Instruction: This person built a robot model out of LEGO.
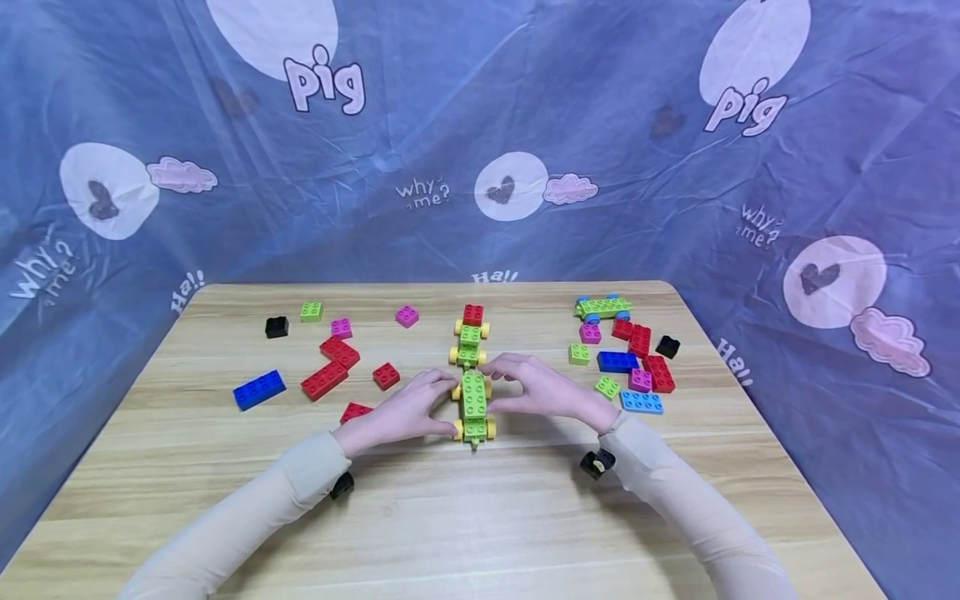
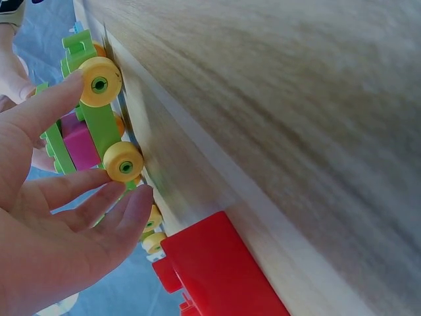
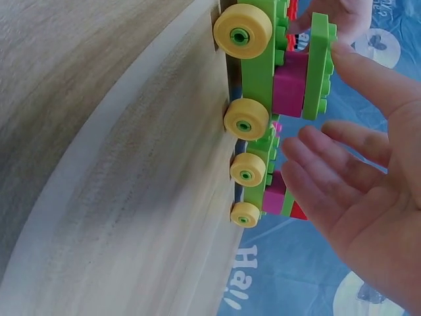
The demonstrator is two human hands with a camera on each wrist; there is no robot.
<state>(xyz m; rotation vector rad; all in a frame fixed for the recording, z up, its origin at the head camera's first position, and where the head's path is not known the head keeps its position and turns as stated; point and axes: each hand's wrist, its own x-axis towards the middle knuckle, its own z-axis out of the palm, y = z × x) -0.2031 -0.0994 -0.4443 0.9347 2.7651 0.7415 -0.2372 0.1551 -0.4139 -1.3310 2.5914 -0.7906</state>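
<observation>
A green toy car with yellow wheels stands in the middle of the table, between both hands. A magenta brick on its base carries a long green brick. Straight ahead of it, in line, is a second yellow-wheeled car topped with green and red bricks; whether the two are coupled I cannot tell. My left hand touches the near car's wheels with thumb and index finger spread. On the other side my right hand rests its thumb against the long green brick, its other fingers loosely extended beside the car.
Left of the cars lie red bricks, a blue brick, a black brick and small green and magenta ones. At the right are mixed bricks and a green car base with blue wheels. A printed blue cloth hangs behind.
</observation>
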